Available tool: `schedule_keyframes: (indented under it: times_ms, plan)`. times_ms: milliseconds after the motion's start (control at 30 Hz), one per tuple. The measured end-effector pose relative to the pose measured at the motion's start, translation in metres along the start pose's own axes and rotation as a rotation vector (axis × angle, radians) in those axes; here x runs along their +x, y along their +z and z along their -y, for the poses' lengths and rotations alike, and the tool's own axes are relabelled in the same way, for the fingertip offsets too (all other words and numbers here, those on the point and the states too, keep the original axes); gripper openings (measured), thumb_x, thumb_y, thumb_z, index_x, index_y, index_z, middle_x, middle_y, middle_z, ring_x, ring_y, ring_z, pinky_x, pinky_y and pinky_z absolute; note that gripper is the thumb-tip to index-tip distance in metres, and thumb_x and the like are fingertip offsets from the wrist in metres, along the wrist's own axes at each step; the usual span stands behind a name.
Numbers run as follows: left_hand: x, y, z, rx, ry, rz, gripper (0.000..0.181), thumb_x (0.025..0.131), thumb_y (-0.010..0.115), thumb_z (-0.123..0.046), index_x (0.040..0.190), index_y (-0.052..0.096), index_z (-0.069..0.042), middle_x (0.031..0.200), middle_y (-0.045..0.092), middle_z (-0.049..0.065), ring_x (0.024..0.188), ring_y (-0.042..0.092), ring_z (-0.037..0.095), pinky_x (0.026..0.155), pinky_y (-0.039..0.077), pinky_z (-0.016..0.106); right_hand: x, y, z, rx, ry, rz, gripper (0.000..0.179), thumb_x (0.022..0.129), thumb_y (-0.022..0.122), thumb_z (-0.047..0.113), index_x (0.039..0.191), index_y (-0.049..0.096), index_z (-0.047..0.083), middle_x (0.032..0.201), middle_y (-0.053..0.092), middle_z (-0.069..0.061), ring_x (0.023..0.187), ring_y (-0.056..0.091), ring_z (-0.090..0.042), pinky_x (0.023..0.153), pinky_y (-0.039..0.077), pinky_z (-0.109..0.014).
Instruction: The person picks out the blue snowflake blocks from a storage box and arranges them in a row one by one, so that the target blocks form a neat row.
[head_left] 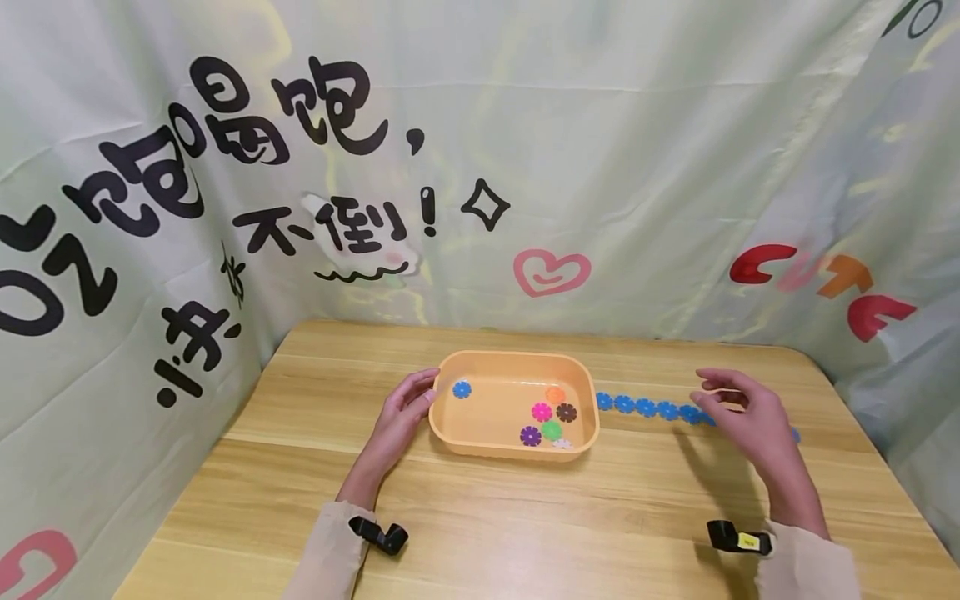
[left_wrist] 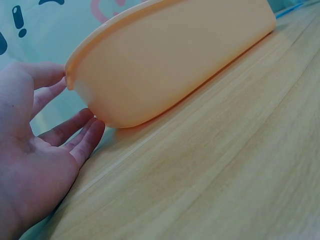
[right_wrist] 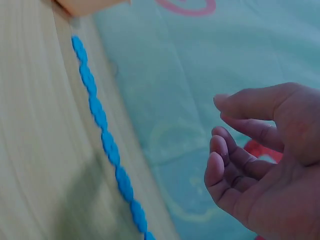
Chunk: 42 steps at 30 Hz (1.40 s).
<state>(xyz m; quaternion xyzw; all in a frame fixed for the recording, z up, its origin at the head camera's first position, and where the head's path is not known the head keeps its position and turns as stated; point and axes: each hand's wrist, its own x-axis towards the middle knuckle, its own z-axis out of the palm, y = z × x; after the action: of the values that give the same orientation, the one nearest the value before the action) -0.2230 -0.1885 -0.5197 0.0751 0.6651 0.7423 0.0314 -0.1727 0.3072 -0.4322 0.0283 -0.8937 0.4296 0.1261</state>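
A shallow orange plastic tray (head_left: 487, 421) stands on the table. Against its left end rests my left hand (head_left: 397, 417), fingertips touching the outer wall and rim, as the left wrist view shows on the tray's side (left_wrist: 170, 65). Inside lie a blue notched disc (head_left: 462, 389) at the left and several discs of other colours, such as a purple disc (head_left: 530, 436), at the right. From the tray's right side runs a row of blue discs (head_left: 646, 407), joined in a chain (right_wrist: 109, 142). My right hand (head_left: 750, 417) hovers over its right part, fingers loosely bent and holding nothing.
The wooden table (head_left: 480, 517) has rounded back corners. A pale printed curtain (head_left: 637, 167) hangs behind it and along both sides. Black wrist cameras sit on both wrists, at the cuffs of light sleeves (head_left: 806, 562).
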Motion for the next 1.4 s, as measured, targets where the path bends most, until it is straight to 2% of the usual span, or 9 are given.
schedule_keyframes:
  times_ms: [67,133,300,500,800,933,1100,1267,1400]
  plan:
    - [0.001,0.0,0.0,-0.002,-0.003,0.003,0.042,0.104,0.062,-0.024,0.143,0.056,-0.012,0.146,0.053,0.014,0.135,0.048,0.031,0.096,0.054,0.032,0.0,0.003,0.008,-0.005,-0.02,0.017,0.043,0.1,0.069,0.024,0.137,0.061,0.001,0.121,0.061,-0.015,0.097,0.052,0.008,0.077,0.044,-0.006]
    - [0.001,0.0,-0.001,0.0,-0.005,0.002,0.042,0.104,0.062,-0.025,0.144,0.056,-0.013,0.146,0.053,0.013,0.135,0.048,0.031,0.097,0.054,0.032,0.0,0.007,0.016,-0.002,-0.04,0.032,0.043,0.101,0.068,0.024,0.138,0.061,0.004,0.123,0.06,-0.016,0.099,0.052,0.006,0.079,0.043,-0.006]
    - [0.0,0.001,-0.002,0.004,-0.008,-0.001,0.041,0.104,0.062,-0.024,0.143,0.057,-0.014,0.145,0.054,0.012,0.134,0.049,0.029,0.097,0.054,0.032,-0.001,0.018,0.035,0.004,-0.074,0.041,0.039,0.101,0.068,0.022,0.137,0.062,0.007,0.121,0.062,-0.013,0.099,0.054,0.003,0.078,0.045,-0.007]
    - [-0.001,0.001,-0.001,-0.016,-0.003,0.003,0.04,0.104,0.062,-0.023,0.143,0.057,-0.014,0.145,0.053,0.012,0.135,0.049,0.028,0.099,0.053,0.032,-0.001,0.041,0.054,0.02,-0.124,0.054,0.033,0.101,0.068,0.022,0.131,0.066,0.008,0.116,0.066,-0.011,0.096,0.058,-0.004,0.076,0.051,-0.013]
    - [-0.003,0.001,0.0,-0.008,-0.001,-0.006,0.04,0.104,0.063,-0.026,0.142,0.058,-0.015,0.144,0.055,0.01,0.134,0.05,0.027,0.099,0.052,0.03,-0.003,0.076,0.077,0.14,-0.18,0.12,0.031,0.1,0.068,0.013,0.131,0.066,0.007,0.109,0.067,-0.008,0.096,0.062,-0.016,0.079,0.055,-0.022]
    - [-0.002,0.001,-0.001,-0.006,0.0,-0.001,0.041,0.104,0.063,-0.026,0.143,0.057,-0.014,0.145,0.054,0.011,0.135,0.049,0.028,0.1,0.052,0.03,-0.003,0.092,0.084,0.174,-0.204,0.152,0.031,0.098,0.071,0.01,0.129,0.066,0.008,0.105,0.068,-0.008,0.094,0.062,-0.018,0.078,0.057,-0.028]
    - [-0.002,0.0,-0.002,-0.02,-0.004,-0.005,0.043,0.104,0.062,-0.023,0.145,0.055,-0.011,0.147,0.051,0.015,0.137,0.047,0.03,0.099,0.052,0.029,0.0,0.11,0.091,0.162,-0.226,0.2,0.034,0.095,0.073,0.006,0.128,0.067,0.009,0.103,0.067,-0.007,0.092,0.064,-0.02,0.079,0.058,-0.033]
    - [-0.001,-0.001,-0.001,-0.006,-0.002,-0.01,0.045,0.104,0.062,-0.023,0.145,0.054,-0.008,0.148,0.051,0.016,0.137,0.047,0.03,0.1,0.051,0.028,0.006,0.124,0.098,0.176,-0.219,0.238,0.036,0.094,0.073,0.003,0.129,0.066,0.008,0.106,0.066,-0.011,0.093,0.065,-0.023,0.081,0.059,-0.041]
    - [-0.001,0.0,0.0,-0.004,0.002,0.0,0.044,0.104,0.062,-0.023,0.145,0.055,-0.009,0.147,0.052,0.015,0.137,0.047,0.03,0.101,0.051,0.028,0.011,0.138,0.102,0.202,-0.229,0.294,0.037,0.094,0.073,0.003,0.13,0.064,0.008,0.11,0.064,-0.01,0.097,0.064,-0.024,0.082,0.059,-0.042]
